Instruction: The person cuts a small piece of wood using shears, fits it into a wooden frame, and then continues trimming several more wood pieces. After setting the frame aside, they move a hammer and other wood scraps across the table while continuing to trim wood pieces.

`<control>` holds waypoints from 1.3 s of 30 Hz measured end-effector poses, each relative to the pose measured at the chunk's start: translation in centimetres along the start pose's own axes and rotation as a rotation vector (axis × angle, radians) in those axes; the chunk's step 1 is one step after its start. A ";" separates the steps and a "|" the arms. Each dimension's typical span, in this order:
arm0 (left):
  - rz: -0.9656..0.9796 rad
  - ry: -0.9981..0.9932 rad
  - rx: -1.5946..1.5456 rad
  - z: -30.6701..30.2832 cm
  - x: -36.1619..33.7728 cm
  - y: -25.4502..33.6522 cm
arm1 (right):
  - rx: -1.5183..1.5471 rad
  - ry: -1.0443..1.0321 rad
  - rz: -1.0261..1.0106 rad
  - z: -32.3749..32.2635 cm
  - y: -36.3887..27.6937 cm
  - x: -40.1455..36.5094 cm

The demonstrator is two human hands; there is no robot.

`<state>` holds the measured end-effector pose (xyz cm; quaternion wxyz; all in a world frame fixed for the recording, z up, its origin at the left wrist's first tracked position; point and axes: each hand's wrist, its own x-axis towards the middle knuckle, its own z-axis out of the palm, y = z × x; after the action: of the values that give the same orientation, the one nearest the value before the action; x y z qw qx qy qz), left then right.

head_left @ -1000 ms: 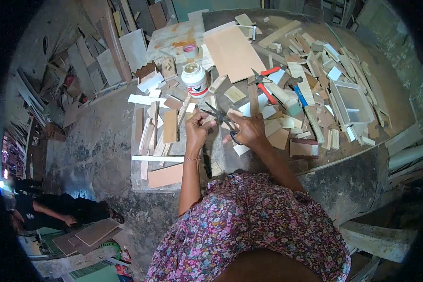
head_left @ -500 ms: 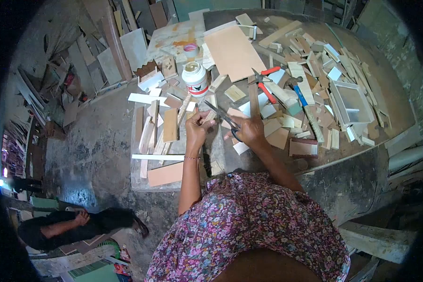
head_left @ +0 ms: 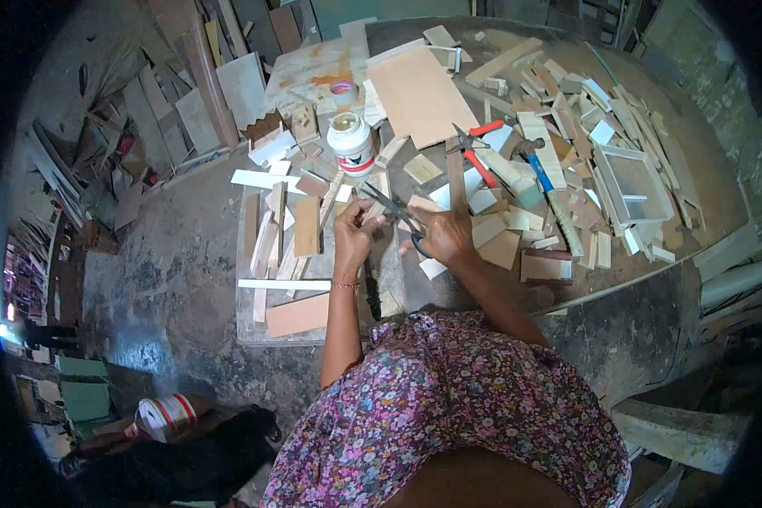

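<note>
My right hand [head_left: 447, 235] is closed round the handles of dark scissors [head_left: 391, 206], whose blades point up and left. My left hand [head_left: 355, 233] pinches a small light wooden piece [head_left: 378, 206] just under the blades. Beyond my hands stands an open white glue jar [head_left: 350, 146] with a red band. Wooden strips lie left of my left hand, among them a tan block [head_left: 308, 226]. Red-handled pincers [head_left: 480, 152] and a hammer with a blue handle [head_left: 540, 169] lie to the right of my right hand.
A heap of wood offcuts [head_left: 571, 127] and a clear-sided box frame [head_left: 635, 184] cover the table's right side. A large tan board [head_left: 422, 93] lies at the back. At the lower left, a person in dark clothes [head_left: 186, 461] is beside a white bucket [head_left: 167, 416].
The scissors and my right hand have shifted slightly left. The person at the lower left has moved down and right, and a white bucket has come into view there.
</note>
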<state>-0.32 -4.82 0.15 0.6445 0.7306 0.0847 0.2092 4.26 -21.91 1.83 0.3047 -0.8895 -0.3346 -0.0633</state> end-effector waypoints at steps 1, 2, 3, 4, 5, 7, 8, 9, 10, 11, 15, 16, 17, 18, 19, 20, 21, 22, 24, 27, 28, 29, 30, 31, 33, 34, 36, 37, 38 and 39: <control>-0.009 -0.013 0.005 0.0 -0.1 0.3 | 0.004 -0.002 -0.007 0.0 -0.1 0.0; -0.018 -0.025 0.009 0.0 -0.1 0.5 | 0.007 -0.003 -0.015 -0.1 -0.1 0.0; -0.012 -0.023 -0.002 0.0 -0.2 0.4 | 0.017 -0.003 -0.008 0.1 0.0 0.0; -0.005 -0.019 -0.014 0.1 -0.2 0.4 | 0.027 -0.003 -0.002 0.3 0.2 -0.1; 0.001 -0.016 -0.025 0.2 -0.3 0.4 | 0.038 -0.003 0.005 0.4 0.3 -0.1; 0.021 -0.036 -0.032 0.4 -0.4 0.6 | 0.057 -0.021 0.026 0.4 0.3 0.0; 0.031 -0.045 -0.034 0.4 -0.4 0.7 | 0.068 -0.030 0.037 0.4 0.3 0.1; 0.020 -0.060 -0.048 0.3 -0.2 0.4 | 0.070 0.000 0.053 0.5 0.3 0.1; 0.008 -0.075 -0.060 0.3 0.0 -0.4 | 0.073 0.030 0.071 0.8 0.5 0.2; -0.005 -0.092 -0.073 0.2 0.1 -1.0 | 0.076 0.060 0.091 0.9 0.6 0.1; -0.017 -0.093 -0.092 0.0 0.2 -2.1 | 0.068 0.148 -0.039 0.1 0.3 -0.1; -0.019 -0.119 -0.076 -0.1 0.1 -1.8 | 0.055 0.119 -0.041 0.1 0.4 -0.1; -0.020 -0.145 -0.060 -0.2 0.1 -1.6 | 0.041 0.091 -0.044 0.1 0.4 -0.1; -0.020 -0.150 -0.061 -0.2 0.1 -1.5 | 0.040 0.135 -0.071 0.6 0.7 -0.1; -0.016 -0.154 -0.062 -0.2 0.1 -1.4 | 0.038 0.180 -0.100 1.3 1.1 -0.1; -0.013 -0.157 -0.064 -0.1 0.1 -1.3 | 0.037 0.225 -0.130 1.6 1.4 0.0; 0.054 -0.107 -0.074 0.3 -0.2 -0.9 | 0.023 0.165 -0.101 1.2 1.1 0.1; 0.038 -0.092 -0.087 0.3 -0.2 -0.5 | 0.010 0.104 -0.071 0.7 0.8 0.2; 0.003 -0.063 -0.111 0.4 -0.4 0.0 | 0.007 -0.037 0.025 -0.8 -0.2 0.2; 0.010 -0.058 -0.188 0.5 -0.3 0.1 | 0.048 -0.109 0.111 -1.4 -0.9 0.3; 0.004 -0.055 -0.198 0.4 -0.2 -0.1 | 0.065 -0.021 0.070 -0.5 -0.2 0.0; -0.002 -0.051 -0.209 0.2 -0.1 -0.5 | 0.082 0.067 0.030 0.2 0.3 -0.3; -0.008 -0.049 -0.221 0.1 -0.1 -0.6 | 0.066 0.107 -0.007 0.1 0.3 -0.3; -0.015 -0.063 -0.183 -0.1 -0.1 -0.6 | 0.050 0.147 -0.045 0.0 0.3 -0.3; -0.025 -0.089 -0.108 -0.4 -0.1 -0.4 | 0.022 0.176 -0.082 -0.2 0.2 -0.3; -0.003 -0.098 -0.114 -0.4 0.0 -0.4 | 0.012 0.165 -0.081 -0.2 0.0 -0.2; 0.037 -0.118 -0.123 -0.3 0.2 -0.1 | 0.002 0.107 -0.067 -0.4 -0.2 -0.2; 0.028 -0.108 -0.094 -0.4 0.2 0.2 | 0.002 0.063 -0.054 -0.7 -0.3 0.0; 0.018 -0.099 -0.065 -0.4 0.1 0.5 | 0.002 0.018 -0.040 -0.9 -0.3 0.1; 0.006 -0.090 -0.035 -0.4 0.0 0.8 | 0.015 -0.010 -0.040 -0.7 -0.2 0.2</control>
<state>-0.58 -4.54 0.93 0.6598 0.7280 0.0497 0.1794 4.31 -22.09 2.54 0.3083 -0.8806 -0.3543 -0.0623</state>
